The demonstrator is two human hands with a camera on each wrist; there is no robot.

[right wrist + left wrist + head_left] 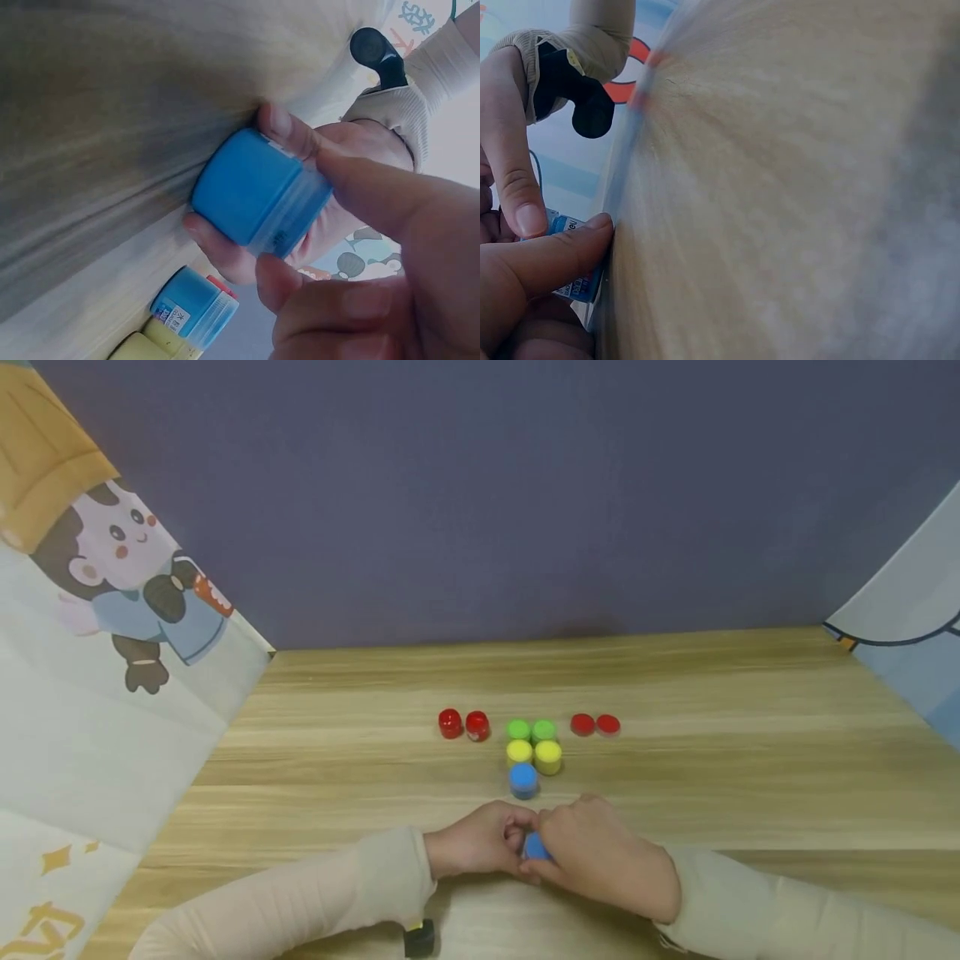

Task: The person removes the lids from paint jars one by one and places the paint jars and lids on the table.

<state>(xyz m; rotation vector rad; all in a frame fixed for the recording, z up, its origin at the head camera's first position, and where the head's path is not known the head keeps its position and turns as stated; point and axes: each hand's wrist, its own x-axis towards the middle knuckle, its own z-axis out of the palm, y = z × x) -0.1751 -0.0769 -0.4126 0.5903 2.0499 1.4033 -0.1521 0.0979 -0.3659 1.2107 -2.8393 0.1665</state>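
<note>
In the head view, my left hand [480, 842] and right hand [603, 860] meet over the near part of the table around a small blue jar [537, 846]. The right wrist view shows the jar [247, 184] close up, with a blue body and a clear-edged lid. My left thumb and fingers grip the body, low against the table. My right thumb and finger pinch the lid end. In the left wrist view a printed label shows on the jar [585, 289], partly hidden by my left thumb. A second blue jar [523, 781] stands just beyond my hands.
Two yellow jars [519, 753] and two green-topped jars [543, 730] stand in rows behind the second blue jar. Left of them are two glossy red jars [450, 723]. Flat red lids [582, 724] lie to the right. A dark wall [525, 510] rises behind the wooden table [750, 735].
</note>
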